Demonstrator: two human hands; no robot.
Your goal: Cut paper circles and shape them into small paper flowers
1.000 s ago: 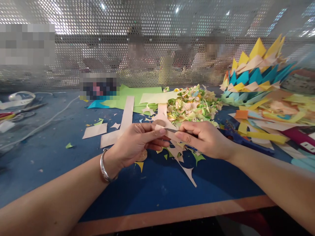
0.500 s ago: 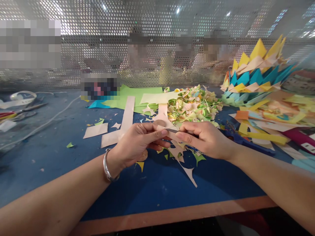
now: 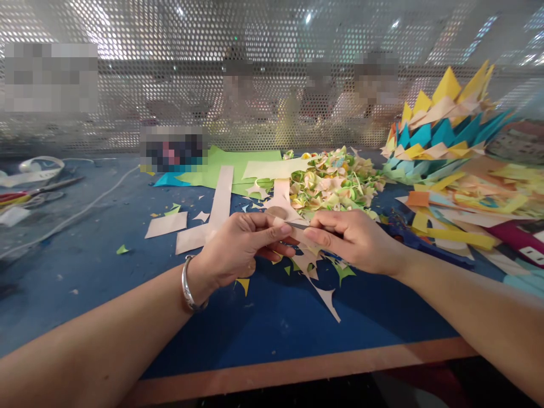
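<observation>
My left hand (image 3: 238,249), with a silver bangle at the wrist, pinches a small pale paper piece (image 3: 279,220) between thumb and forefinger. From the right, my right hand (image 3: 361,241) closes thumb and fingers on a thin grey strip-like tool (image 3: 301,225), whose kind I cannot make out. Its tip meets the paper at my left fingertips. Just beyond them shows a round tan disc (image 3: 276,212). Under and around both hands lie pale paper offcuts (image 3: 327,300) with curved cut edges. Pale paper strips (image 3: 221,195) lie past my left hand.
Curled paper pieces (image 3: 340,178) form a heap behind my right hand. A folded-paper model (image 3: 446,130) stands at the back right, near loose strips (image 3: 463,238) and a dark blue tool (image 3: 429,249). Green sheets (image 3: 238,158) lie before a perforated metal screen (image 3: 272,34). A cord (image 3: 100,198) crosses the left.
Both hands keep nearly the same place and grip. My left hand and its bangle have shifted very slightly right.
</observation>
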